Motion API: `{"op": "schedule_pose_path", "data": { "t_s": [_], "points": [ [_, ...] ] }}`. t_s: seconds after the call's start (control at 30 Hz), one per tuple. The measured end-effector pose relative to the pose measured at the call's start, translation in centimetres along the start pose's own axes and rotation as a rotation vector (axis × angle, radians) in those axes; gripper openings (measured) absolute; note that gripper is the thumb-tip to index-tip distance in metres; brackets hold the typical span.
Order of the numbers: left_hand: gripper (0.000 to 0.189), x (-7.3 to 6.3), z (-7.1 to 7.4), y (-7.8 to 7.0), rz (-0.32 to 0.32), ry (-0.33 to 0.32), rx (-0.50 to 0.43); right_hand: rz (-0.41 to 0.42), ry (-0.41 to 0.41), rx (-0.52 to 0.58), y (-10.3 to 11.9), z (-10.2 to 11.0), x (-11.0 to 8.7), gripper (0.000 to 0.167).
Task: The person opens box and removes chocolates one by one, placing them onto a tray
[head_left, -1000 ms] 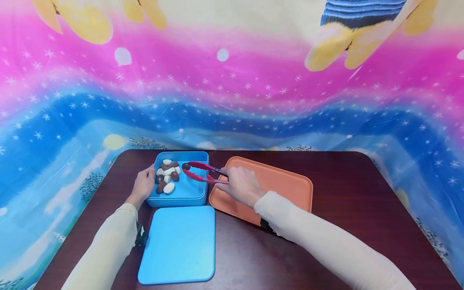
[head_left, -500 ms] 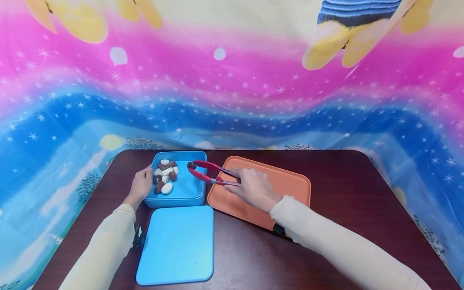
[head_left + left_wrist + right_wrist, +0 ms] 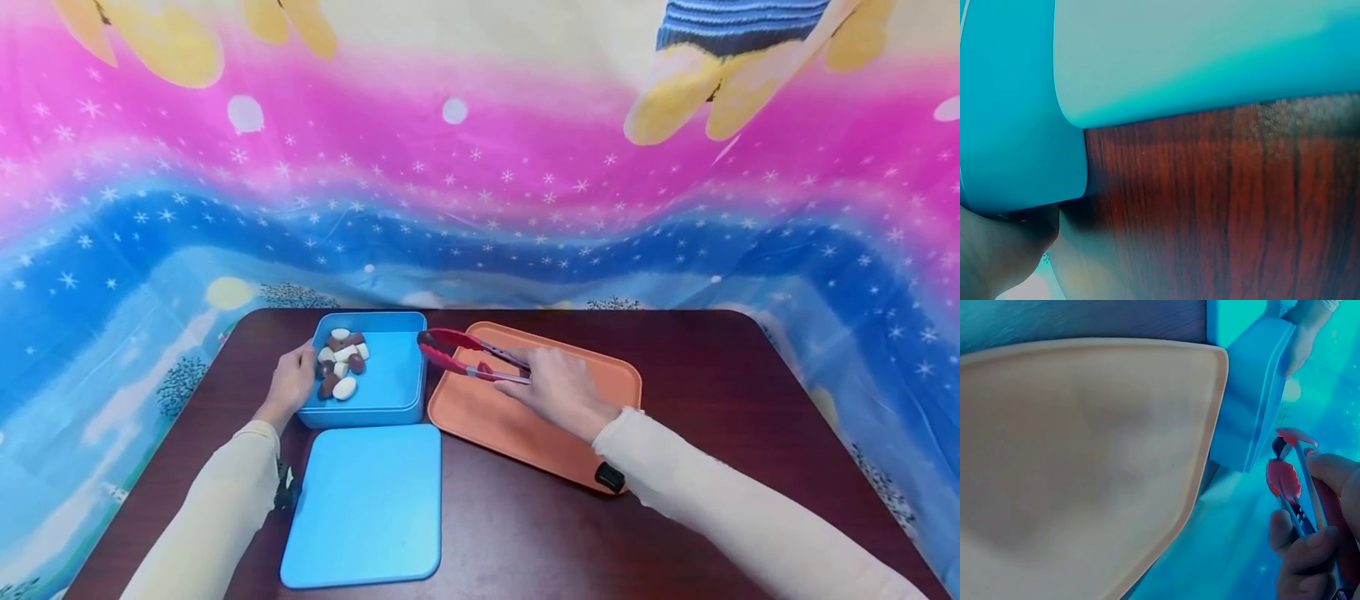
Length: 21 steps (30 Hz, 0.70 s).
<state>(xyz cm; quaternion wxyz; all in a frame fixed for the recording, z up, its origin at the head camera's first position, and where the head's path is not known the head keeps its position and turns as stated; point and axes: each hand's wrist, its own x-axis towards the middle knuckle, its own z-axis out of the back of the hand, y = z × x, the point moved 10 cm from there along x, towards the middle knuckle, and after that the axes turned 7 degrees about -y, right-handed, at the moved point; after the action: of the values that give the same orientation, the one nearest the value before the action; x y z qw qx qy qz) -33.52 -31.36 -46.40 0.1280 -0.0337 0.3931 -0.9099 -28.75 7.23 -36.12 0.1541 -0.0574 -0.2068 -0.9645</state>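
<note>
My left hand holds the left side of an open blue box. Brown and white chocolate-like pieces, some egg-shaped and some blocky, lie heaped along the left part of its floor. With my right hand I grip red-tipped metal tongs, above the left end of an orange tray. A dark round piece is pinched between the tongs' red tips in the right wrist view. Those tips overlap the box's right rim in the head view.
A flat blue lid lies on the dark wooden table, just in front of the box. The tray is set at an angle right of the box. Behind the table hangs a colourful patterned cloth.
My right hand has moved right, carrying the tongs and the dark piece from over the box's inside to its right rim. My left hand has stayed at the box.
</note>
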Motion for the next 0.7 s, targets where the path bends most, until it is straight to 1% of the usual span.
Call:
{"op": "schedule_pose_path", "data": {
  "t_s": [0.13, 0.43, 0.7],
  "points": [
    [0.057, 0.0, 0.1, -0.1, 0.002, 0.000, -0.002, -0.011, -0.004, 0.006, -1.1, 0.5, -0.3, 0.061],
    [0.058, 0.0, 0.2, 0.2, -0.001, -0.006, 0.004, -0.017, -0.032, -0.048, -3.4, 1.6, -0.9, 0.062],
    [0.057, -0.1, 0.1, -0.1, 0.005, -0.001, -0.007, -0.072, -0.034, -0.119, -5.8, 1.6, -1.0, 0.061]
  ]
}}
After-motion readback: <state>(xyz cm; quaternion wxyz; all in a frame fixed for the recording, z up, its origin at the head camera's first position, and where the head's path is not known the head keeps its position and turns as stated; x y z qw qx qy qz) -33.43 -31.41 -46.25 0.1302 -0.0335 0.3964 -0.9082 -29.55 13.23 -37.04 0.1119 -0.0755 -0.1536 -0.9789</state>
